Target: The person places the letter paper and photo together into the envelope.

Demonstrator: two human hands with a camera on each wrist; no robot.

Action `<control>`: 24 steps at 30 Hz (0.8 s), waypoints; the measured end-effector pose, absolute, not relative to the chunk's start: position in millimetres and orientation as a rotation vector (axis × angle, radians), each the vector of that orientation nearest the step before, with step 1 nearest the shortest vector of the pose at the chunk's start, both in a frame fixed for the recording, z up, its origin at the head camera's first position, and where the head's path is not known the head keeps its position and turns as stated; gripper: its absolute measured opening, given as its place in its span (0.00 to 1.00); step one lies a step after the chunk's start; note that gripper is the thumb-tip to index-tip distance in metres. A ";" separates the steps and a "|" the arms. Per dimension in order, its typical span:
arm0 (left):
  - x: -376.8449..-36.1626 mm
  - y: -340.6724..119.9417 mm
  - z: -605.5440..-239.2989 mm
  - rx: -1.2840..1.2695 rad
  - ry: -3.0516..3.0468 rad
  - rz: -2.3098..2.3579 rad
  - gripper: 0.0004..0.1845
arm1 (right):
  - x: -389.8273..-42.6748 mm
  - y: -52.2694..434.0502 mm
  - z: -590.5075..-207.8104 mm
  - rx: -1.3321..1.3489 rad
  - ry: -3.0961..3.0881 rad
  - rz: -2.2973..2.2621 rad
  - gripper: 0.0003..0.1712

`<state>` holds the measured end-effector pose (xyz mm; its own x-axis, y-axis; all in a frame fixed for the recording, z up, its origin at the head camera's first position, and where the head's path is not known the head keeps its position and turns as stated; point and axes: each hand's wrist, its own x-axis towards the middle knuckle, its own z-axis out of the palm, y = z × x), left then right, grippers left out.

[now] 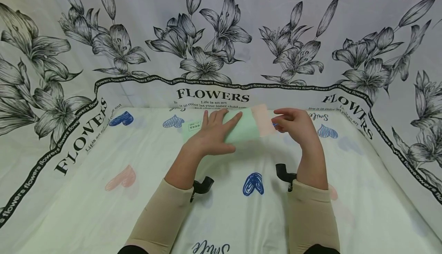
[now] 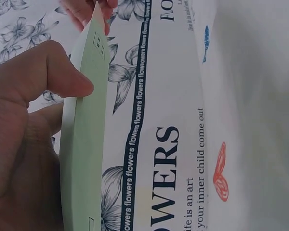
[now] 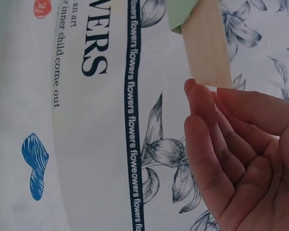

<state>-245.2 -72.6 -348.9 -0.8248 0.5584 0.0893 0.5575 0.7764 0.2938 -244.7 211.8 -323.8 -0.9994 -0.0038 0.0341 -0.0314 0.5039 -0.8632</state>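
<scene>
A pale green folded sheet (image 1: 246, 129) lies at the far side of the table, and a pale pink sheet (image 1: 261, 117) juts out at its right end. My left hand (image 1: 221, 121) lies flat on the green sheet with straight, spread fingers. In the left wrist view my thumb (image 2: 62, 77) presses the green sheet (image 2: 86, 139). My right hand (image 1: 279, 119) hovers at the pink sheet's right edge with relaxed fingers. In the right wrist view its fingertips (image 3: 195, 91) touch the end of the pink sheet (image 3: 207, 43), without a visible pinch.
A white table cover (image 1: 241, 215) printed with blue and pink hearts spreads toward me. A flower-printed backdrop (image 1: 214, 35) with "FLOWERS" lettering rises behind and at both sides. A small printed label (image 1: 194, 125) sits on the green sheet's left part.
</scene>
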 end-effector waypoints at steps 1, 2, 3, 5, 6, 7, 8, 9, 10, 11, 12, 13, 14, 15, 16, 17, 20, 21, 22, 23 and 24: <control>-245.2 -72.7 -348.5 0.926 2.958 0.486 0.55 | -244.6 211.1 -323.4 0.036 -2.700 1.558 0.23; -245.2 -72.8 -348.2 0.923 2.959 0.485 0.55 | -244.7 210.6 -323.4 0.041 -2.702 1.562 0.23; -245.1 -73.0 -347.9 0.921 2.962 0.481 0.55 | -244.8 210.1 -323.4 0.044 -2.704 1.561 0.23; -245.0 -73.2 -347.5 0.917 2.964 0.484 0.55 | -245.7 209.6 -324.2 0.046 -2.704 1.556 0.23; -245.2 -73.3 -347.7 0.920 2.967 0.487 0.55 | -246.4 209.6 -324.9 0.045 -2.705 1.555 0.23; -245.3 -73.3 -348.1 0.923 2.969 0.487 0.55 | -247.1 209.4 -325.9 0.043 -2.707 1.554 0.23; -245.3 -73.3 -348.5 0.927 2.968 0.491 0.55 | -247.9 209.0 -326.9 0.035 -2.710 1.560 0.23; -245.3 -73.0 -349.0 0.932 2.966 0.497 0.55 | -248.8 208.6 -328.0 0.027 -2.716 1.579 0.22; -245.3 -72.7 -349.5 0.939 2.960 0.508 0.55 | -249.9 208.1 -329.3 0.022 -2.727 1.600 0.23; -245.2 -72.3 -349.8 0.943 2.953 0.515 0.55 | -250.9 207.5 -330.4 0.014 -2.742 1.624 0.23; -245.1 -72.0 -350.1 0.949 2.949 0.518 0.56 | -251.8 207.1 -331.8 0.009 -2.754 1.652 0.23; -244.7 -71.6 -350.2 0.953 2.944 0.517 0.56 | -252.5 206.6 -333.1 0.005 -2.767 1.674 0.23; -244.4 -71.1 -350.1 0.955 2.939 0.519 0.56 | -253.2 206.3 -334.2 0.001 -2.778 1.697 0.23; -244.0 -70.7 -349.9 0.956 2.933 0.519 0.56 | -253.5 206.0 -335.2 0.004 -2.783 1.720 0.23; -243.6 -70.5 -349.6 0.956 2.932 0.510 0.56 | -253.7 205.9 -336.0 0.005 -2.786 1.728 0.23; -243.3 -70.2 -349.4 0.952 2.929 0.504 0.57 | -253.6 206.2 -336.4 0.006 -2.781 1.739 0.23; -242.5 -69.5 -348.6 0.940 2.921 0.483 0.58 | -252.4 207.8 -336.0 -0.008 -2.748 1.771 0.22; -242.5 -69.3 -348.5 0.936 2.920 0.474 0.58 | -251.9 208.8 -335.5 -0.020 -2.731 1.786 0.22; -242.5 -69.1 -348.5 0.931 2.921 0.465 0.58 | -251.4 210.0 -334.9 -0.033 -2.715 1.796 0.23; -242.8 -68.8 -348.6 0.930 2.920 0.462 0.58 | -251.2 211.1 -334.3 -0.049 -2.695 1.810 0.23; -243.0 -68.5 -348.7 0.932 2.923 0.457 0.58 | -251.1 212.1 -333.7 -0.068 -2.675 1.822 0.23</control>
